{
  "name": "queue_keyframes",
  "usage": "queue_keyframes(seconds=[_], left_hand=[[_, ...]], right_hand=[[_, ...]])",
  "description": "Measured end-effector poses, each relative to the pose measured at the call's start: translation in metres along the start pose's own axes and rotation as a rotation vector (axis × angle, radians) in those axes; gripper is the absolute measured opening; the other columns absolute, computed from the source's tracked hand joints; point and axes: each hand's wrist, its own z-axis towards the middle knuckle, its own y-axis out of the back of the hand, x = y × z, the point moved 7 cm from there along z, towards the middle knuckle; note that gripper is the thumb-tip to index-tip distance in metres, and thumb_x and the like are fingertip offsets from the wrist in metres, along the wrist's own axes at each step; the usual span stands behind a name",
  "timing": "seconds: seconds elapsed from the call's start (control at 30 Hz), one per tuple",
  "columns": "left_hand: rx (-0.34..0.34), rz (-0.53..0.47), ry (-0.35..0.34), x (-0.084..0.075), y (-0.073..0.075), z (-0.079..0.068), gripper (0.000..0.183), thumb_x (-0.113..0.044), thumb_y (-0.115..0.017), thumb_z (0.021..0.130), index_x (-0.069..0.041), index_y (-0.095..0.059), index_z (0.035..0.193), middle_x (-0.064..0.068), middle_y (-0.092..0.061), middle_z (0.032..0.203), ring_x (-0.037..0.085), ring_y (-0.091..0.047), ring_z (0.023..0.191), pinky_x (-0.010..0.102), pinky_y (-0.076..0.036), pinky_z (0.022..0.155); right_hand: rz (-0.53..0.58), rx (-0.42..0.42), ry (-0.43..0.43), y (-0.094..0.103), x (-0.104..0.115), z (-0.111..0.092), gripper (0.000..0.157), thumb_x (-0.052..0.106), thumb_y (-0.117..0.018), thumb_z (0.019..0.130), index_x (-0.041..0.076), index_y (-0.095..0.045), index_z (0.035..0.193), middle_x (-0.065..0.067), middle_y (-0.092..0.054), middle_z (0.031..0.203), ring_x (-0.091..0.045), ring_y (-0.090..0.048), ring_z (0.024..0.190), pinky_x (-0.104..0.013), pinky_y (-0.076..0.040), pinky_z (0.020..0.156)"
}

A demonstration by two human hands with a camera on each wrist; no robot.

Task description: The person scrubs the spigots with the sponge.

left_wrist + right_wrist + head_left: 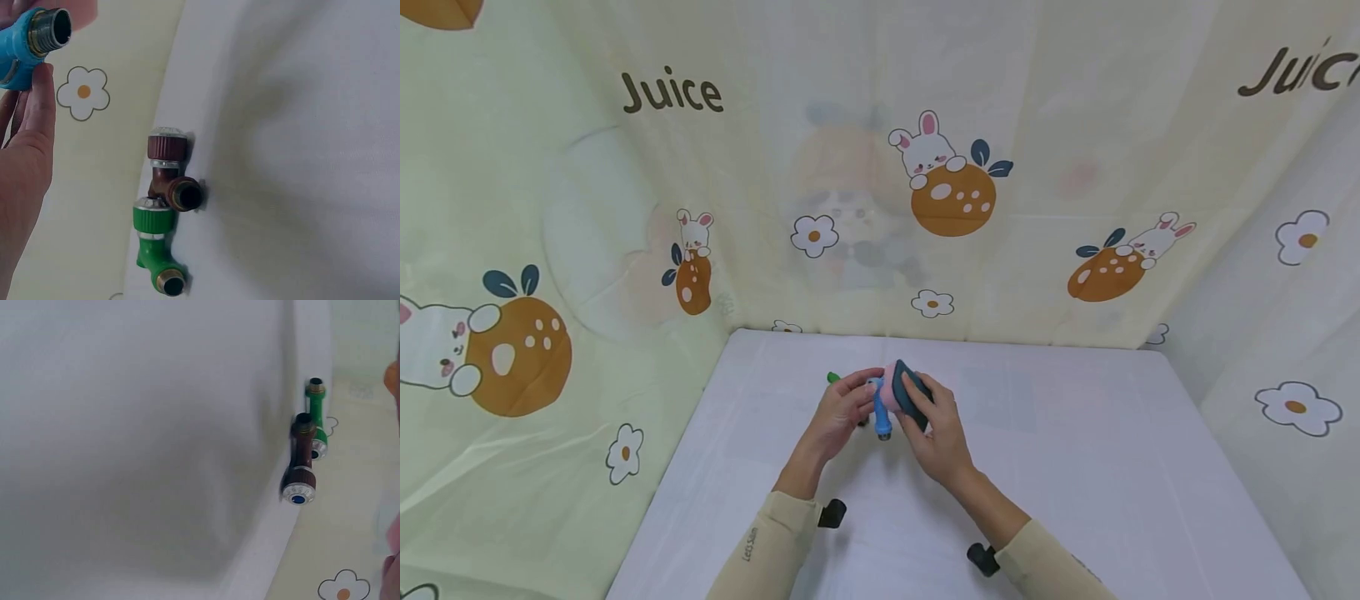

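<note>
My left hand [835, 418] holds a blue angle valve [882, 418] with its threaded metal outlet pointing down toward me. That blue valve [19, 59] shows at the top left of the left wrist view, fingers beneath it. In my right hand [945, 437] is a sponge, pink with a dark teal side [906, 398], gripped between thumb and fingers. Its pink face is up against the blue valve in the head view. Only slivers of the right hand [392, 578] appear at the edge of the right wrist view.
A brown angle valve [165, 178] and a green angle valve [153, 244] lie side by side on the white table [1075, 450], behind the left hand. A curtain [865, 292] printed with rabbits and oranges stands along the table's back and sides.
</note>
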Motion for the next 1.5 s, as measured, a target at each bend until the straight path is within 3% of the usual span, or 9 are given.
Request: queue_keyframes(seconds=[0.23, 0.43, 0.57, 0.7, 0.87, 1.07, 1.17, 1.37, 1.5], left_hand=[[0.01, 0.033, -0.008, 0.003, -0.001, -0.002, 0.05, -0.017, -0.071, 0.099, 0.004, -0.058, 0.142, 0.006, -0.068, 0.125, 0.014, -0.071, 0.108, 0.033, -0.059, 0.098], [0.038, -0.087, 0.017, 0.007, -0.003, 0.0, 0.055, -0.034, -0.052, 0.11, 0.007, -0.051, 0.147, 0.019, -0.063, 0.141, 0.03, -0.07, 0.121, 0.041, -0.055, 0.104], [-0.01, -0.138, 0.053, 0.009, -0.002, 0.0, 0.071, -0.055, -0.036, 0.11, 0.003, -0.043, 0.15, 0.024, -0.059, 0.146, 0.028, -0.071, 0.121, 0.043, -0.05, 0.109], [-0.112, -0.005, 0.023, 0.01, 0.001, 0.003, 0.076, -0.065, -0.029, 0.107, -0.006, -0.027, 0.155, 0.029, -0.066, 0.133, 0.034, -0.075, 0.109, 0.045, -0.051, 0.109], [-0.253, 0.089, -0.147, 0.001, 0.005, 0.003, 0.049, -0.049, -0.033, 0.112, -0.017, -0.032, 0.149, 0.027, -0.065, 0.117, 0.05, -0.075, 0.093, 0.054, -0.062, 0.083], [-0.401, 0.193, -0.244, -0.003, 0.01, -0.004, 0.033, -0.035, -0.048, 0.111, -0.021, -0.055, 0.141, 0.017, -0.062, 0.105, 0.038, -0.077, 0.078, 0.05, -0.064, 0.072], [-0.431, 0.224, -0.242, -0.004, 0.011, -0.004, 0.039, -0.032, -0.061, 0.106, -0.022, -0.06, 0.144, 0.013, -0.062, 0.105, 0.037, -0.077, 0.083, 0.054, -0.062, 0.078], [-0.452, 0.345, -0.191, -0.004, 0.014, -0.004, 0.043, -0.035, -0.074, 0.097, -0.024, -0.068, 0.139, 0.001, -0.068, 0.088, 0.009, -0.057, 0.073, 0.02, -0.048, 0.059], [-0.404, 0.331, -0.117, 0.002, 0.013, -0.003, 0.043, -0.039, -0.075, 0.097, -0.023, -0.069, 0.137, -0.004, -0.072, 0.085, 0.009, -0.059, 0.074, 0.021, -0.043, 0.061]], right_hand=[[0.116, 0.039, -0.347, 0.001, -0.025, 0.003, 0.056, 0.021, -0.069, 0.1, 0.021, -0.053, 0.154, -0.016, -0.057, 0.147, -0.034, -0.052, 0.132, -0.053, -0.047, 0.104], [0.291, 0.054, -0.495, -0.001, -0.029, 0.002, 0.054, 0.028, -0.065, 0.104, 0.027, -0.05, 0.156, -0.008, -0.056, 0.151, -0.027, -0.053, 0.127, -0.038, -0.046, 0.097], [0.406, 0.06, -0.51, -0.005, -0.026, 0.002, 0.054, 0.028, -0.065, 0.104, 0.027, -0.05, 0.155, -0.005, -0.056, 0.153, -0.024, -0.051, 0.126, -0.029, -0.046, 0.094], [0.455, 0.061, -0.518, -0.008, -0.024, 0.0, 0.054, 0.028, -0.067, 0.103, 0.028, -0.051, 0.155, -0.005, -0.057, 0.151, -0.025, -0.051, 0.123, -0.024, -0.048, 0.092], [0.486, 0.07, -0.521, -0.012, -0.024, -0.003, 0.055, 0.024, -0.067, 0.102, 0.026, -0.051, 0.155, -0.007, -0.057, 0.15, -0.024, -0.05, 0.122, -0.023, -0.05, 0.09], [0.482, 0.07, -0.515, -0.014, -0.023, -0.004, 0.055, 0.025, -0.069, 0.102, 0.027, -0.052, 0.154, -0.007, -0.057, 0.15, -0.025, -0.05, 0.119, -0.023, -0.049, 0.086], [0.49, 0.063, -0.522, -0.013, -0.023, -0.005, 0.056, 0.024, -0.069, 0.101, 0.027, -0.052, 0.154, -0.007, -0.057, 0.15, -0.028, -0.05, 0.117, -0.024, -0.05, 0.083], [0.443, 0.022, -0.476, -0.011, -0.022, -0.004, 0.055, 0.018, -0.069, 0.101, 0.024, -0.053, 0.154, -0.005, -0.056, 0.152, -0.019, -0.049, 0.12, -0.024, -0.046, 0.087], [0.427, -0.019, -0.452, -0.009, -0.024, -0.001, 0.059, 0.013, -0.067, 0.101, 0.021, -0.049, 0.156, -0.008, -0.052, 0.155, -0.02, -0.048, 0.127, -0.029, -0.044, 0.096]])
